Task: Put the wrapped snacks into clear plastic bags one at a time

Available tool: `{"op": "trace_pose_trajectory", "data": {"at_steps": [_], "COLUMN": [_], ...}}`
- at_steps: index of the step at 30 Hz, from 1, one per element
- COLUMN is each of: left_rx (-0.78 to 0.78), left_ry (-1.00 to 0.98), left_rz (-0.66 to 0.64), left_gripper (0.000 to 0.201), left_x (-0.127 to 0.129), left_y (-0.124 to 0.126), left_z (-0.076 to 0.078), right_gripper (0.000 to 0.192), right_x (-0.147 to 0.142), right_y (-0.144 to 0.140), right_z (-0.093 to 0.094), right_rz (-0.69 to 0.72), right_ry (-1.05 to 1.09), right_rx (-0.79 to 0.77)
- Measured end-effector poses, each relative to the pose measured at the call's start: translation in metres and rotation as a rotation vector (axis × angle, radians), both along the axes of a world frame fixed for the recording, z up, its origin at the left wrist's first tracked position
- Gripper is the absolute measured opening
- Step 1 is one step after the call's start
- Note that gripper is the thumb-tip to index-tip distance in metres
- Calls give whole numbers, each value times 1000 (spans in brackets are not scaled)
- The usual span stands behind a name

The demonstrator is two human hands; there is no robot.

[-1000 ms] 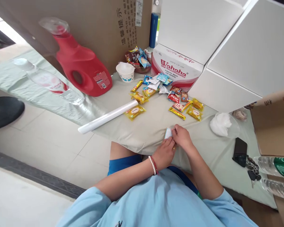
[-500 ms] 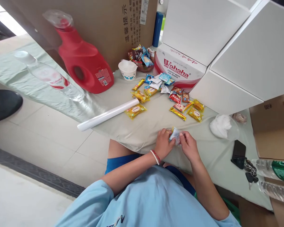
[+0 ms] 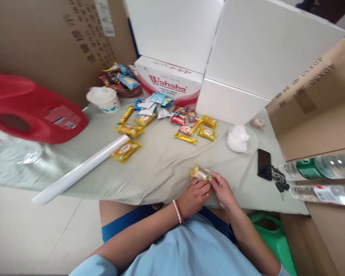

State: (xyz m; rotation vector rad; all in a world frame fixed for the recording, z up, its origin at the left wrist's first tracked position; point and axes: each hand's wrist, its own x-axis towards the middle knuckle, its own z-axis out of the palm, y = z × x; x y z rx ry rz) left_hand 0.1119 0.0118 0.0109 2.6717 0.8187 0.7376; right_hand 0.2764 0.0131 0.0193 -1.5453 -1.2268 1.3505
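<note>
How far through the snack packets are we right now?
Nothing on view looks finished or set apart. In hand: the left hand and right hand together pinch one yellow snack packet near the table's front edge. Left: the other snack packets lie scattered farther back, along with the yellow packet by the white roll.

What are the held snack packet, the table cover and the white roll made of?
Snack packet in both hands: glossy yellow plastic film, likely; it shines and crinkles. Table cover: matte grey-green cloth, by its soft folds at the edge. White roll: smooth and slightly glossy; paper or plastic film, cannot tell.
</note>
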Motion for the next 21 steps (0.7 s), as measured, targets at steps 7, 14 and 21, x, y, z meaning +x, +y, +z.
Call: {"op": "trace_pose_trajectory", "data": {"at_steps": [7,14,21], "left_rx": [-69,85,199], "left_ry": [-101,39,106], "left_rz": [426,657,634], "left_gripper": [27,22,28], "left_x": [-92,-140,-134], "left_y": [8,20,16], "left_z": [-20,-36,-33], "right_gripper": [45,19,22], "right_x": [141,279,305], "right_y": [36,187,287], "right_z": [23,32,17], "right_rz": [-646,-862,-784], "right_ry": [141,-152,-554], "right_rx": [358,118,35]}}
